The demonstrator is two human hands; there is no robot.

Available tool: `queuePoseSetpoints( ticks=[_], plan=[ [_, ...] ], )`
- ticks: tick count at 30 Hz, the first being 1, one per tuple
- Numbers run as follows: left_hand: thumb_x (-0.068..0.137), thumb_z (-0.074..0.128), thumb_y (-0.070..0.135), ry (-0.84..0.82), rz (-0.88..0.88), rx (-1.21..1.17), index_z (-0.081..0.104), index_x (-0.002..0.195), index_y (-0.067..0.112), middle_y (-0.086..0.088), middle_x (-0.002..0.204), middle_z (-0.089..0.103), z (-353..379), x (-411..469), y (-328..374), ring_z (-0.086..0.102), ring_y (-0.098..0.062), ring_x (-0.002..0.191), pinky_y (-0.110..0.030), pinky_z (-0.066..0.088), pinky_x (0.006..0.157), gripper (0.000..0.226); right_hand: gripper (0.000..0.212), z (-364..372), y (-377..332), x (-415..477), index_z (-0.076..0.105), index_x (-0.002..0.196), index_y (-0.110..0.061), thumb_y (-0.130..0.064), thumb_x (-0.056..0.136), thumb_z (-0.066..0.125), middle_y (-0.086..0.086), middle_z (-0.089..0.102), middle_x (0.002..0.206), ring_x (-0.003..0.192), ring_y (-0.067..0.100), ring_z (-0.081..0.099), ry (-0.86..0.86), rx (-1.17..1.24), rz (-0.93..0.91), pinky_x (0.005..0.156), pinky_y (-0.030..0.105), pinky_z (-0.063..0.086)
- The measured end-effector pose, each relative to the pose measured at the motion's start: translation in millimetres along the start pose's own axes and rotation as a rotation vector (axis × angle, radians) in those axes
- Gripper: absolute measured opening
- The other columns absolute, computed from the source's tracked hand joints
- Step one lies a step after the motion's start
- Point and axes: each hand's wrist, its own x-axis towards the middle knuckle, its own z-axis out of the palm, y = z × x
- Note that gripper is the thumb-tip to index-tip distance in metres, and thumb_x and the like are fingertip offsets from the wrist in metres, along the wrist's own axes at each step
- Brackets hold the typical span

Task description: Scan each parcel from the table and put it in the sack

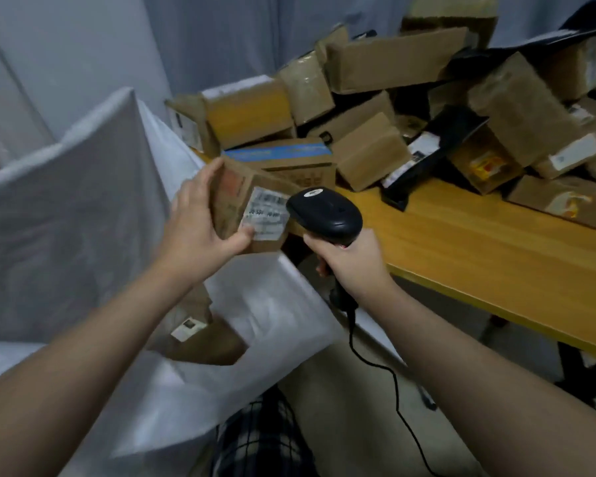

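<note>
My left hand (200, 222) grips a small brown cardboard parcel (236, 194) above the sack's open mouth, with its white shipping label (265, 216) turned toward the scanner. My right hand (353, 263) is closed around the handle of a black barcode scanner (326, 211), whose head sits right against the label. The white sack (83, 215) stands open at the left, and brown parcels (203, 335) lie inside it. More cardboard parcels (369, 149) are heaped on the wooden table (479, 249).
The scanner's black cable (386, 370) hangs down toward the floor. Black mailer bags (437, 149) lie among the boxes. A blue-topped box (279, 154) sits just behind the held parcel. The table's front edge runs diagonally at right, and a grey curtain hangs behind.
</note>
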Motion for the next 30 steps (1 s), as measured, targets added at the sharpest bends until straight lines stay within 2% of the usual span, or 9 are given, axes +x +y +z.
queuePoseSetpoints(
  ticks=[2, 5, 7, 10, 13, 18, 22, 25, 30],
  plan=[
    [0.065, 0.065, 0.047, -0.138, 0.058, 0.301, 0.03, 0.145, 0.022, -0.014, 0.125, 0.048, -19, 0, -16, 0.045, -0.031, 0.115, -0.041, 0.038, 0.095, 0.09, 0.01, 23, 5, 6, 0.066, 0.078, -0.015, -0.019, 0.082, 0.074, -0.003, 0.061, 0.055, 0.048, 0.007, 0.058, -0.045, -0.009, 0.022, 0.049, 0.022, 0.048],
    [0.07, 0.07, 0.045, -0.347, 0.066, 0.695, 0.03, 0.145, 0.022, -0.014, 0.118, 0.048, -18, 0, -33, 0.048, -0.034, 0.106, -0.04, 0.041, 0.085, 0.087, 0.015, 50, 13, 16, 0.062, 0.075, -0.022, -0.023, 0.081, 0.075, -0.005, 0.061, 0.058, 0.052, 0.005, 0.059, -0.082, -0.064, 0.05, 0.054, 0.022, 0.049],
    [0.078, 0.065, 0.048, -0.468, 0.051, 0.942, 0.025, 0.143, 0.022, -0.012, 0.122, 0.045, -3, 1, -47, 0.047, -0.031, 0.109, -0.038, 0.04, 0.086, 0.081, 0.018, 63, 21, 21, 0.059, 0.074, -0.026, -0.023, 0.081, 0.075, -0.009, 0.06, 0.061, 0.058, 0.004, 0.06, -0.079, -0.1, 0.072, 0.06, 0.022, 0.049],
    [0.084, 0.06, 0.049, -0.644, -0.107, 1.085, 0.024, 0.142, 0.021, -0.013, 0.131, 0.041, 19, -4, -76, 0.043, -0.03, 0.119, -0.039, 0.038, 0.095, 0.073, 0.018, 72, 34, 27, 0.059, 0.073, -0.025, -0.024, 0.081, 0.074, -0.009, 0.06, 0.062, 0.062, 0.007, 0.059, -0.077, -0.115, 0.134, 0.064, 0.026, 0.049],
    [0.089, 0.054, 0.05, -0.702, -0.234, 1.079, 0.037, 0.136, 0.018, -0.012, 0.134, 0.042, 35, -8, -86, 0.041, -0.03, 0.124, -0.044, 0.033, 0.102, 0.058, 0.015, 69, 42, 30, 0.06, 0.076, -0.024, -0.027, 0.08, 0.075, -0.009, 0.061, 0.059, 0.058, 0.006, 0.059, -0.071, -0.145, 0.179, 0.058, 0.024, 0.044],
    [0.098, 0.041, 0.046, -0.443, 0.048, 0.84, 0.052, 0.126, 0.019, -0.004, 0.122, 0.055, 50, 17, -47, 0.051, -0.022, 0.112, -0.037, 0.039, 0.096, 0.041, 0.014, 46, 30, 35, 0.062, 0.076, -0.02, -0.02, 0.082, 0.074, 0.002, 0.062, 0.062, 0.051, 0.007, 0.059, 0.039, -0.08, 0.171, 0.049, 0.02, 0.048],
    [0.098, 0.041, 0.04, -0.313, 0.203, 0.724, 0.056, 0.119, 0.019, -0.004, 0.118, 0.055, 57, 36, -10, 0.05, -0.023, 0.109, -0.035, 0.037, 0.09, 0.034, 0.012, 17, 20, 42, 0.063, 0.084, -0.024, -0.022, 0.083, 0.074, 0.0, 0.063, 0.064, 0.055, 0.011, 0.062, 0.124, -0.03, 0.133, 0.053, 0.026, 0.052],
    [0.097, 0.044, 0.038, -0.273, 0.244, 0.656, 0.058, 0.119, 0.018, -0.004, 0.117, 0.056, 65, 47, 8, 0.05, -0.023, 0.109, -0.035, 0.038, 0.09, 0.033, 0.013, -4, 15, 45, 0.067, 0.093, -0.016, -0.021, 0.083, 0.074, -0.001, 0.062, 0.059, 0.052, 0.011, 0.061, 0.163, -0.027, 0.083, 0.053, 0.025, 0.05],
    [0.097, 0.044, 0.04, -0.301, 0.294, 0.561, 0.052, 0.13, 0.021, -0.002, 0.126, 0.051, 92, 64, 44, 0.047, -0.022, 0.115, -0.035, 0.036, 0.095, 0.039, 0.009, -42, 5, 47, 0.068, 0.086, -0.012, -0.017, 0.083, 0.075, 0.0, 0.06, 0.055, 0.049, 0.014, 0.058, 0.25, 0.02, 0.05, 0.05, 0.026, 0.049]
  ],
)
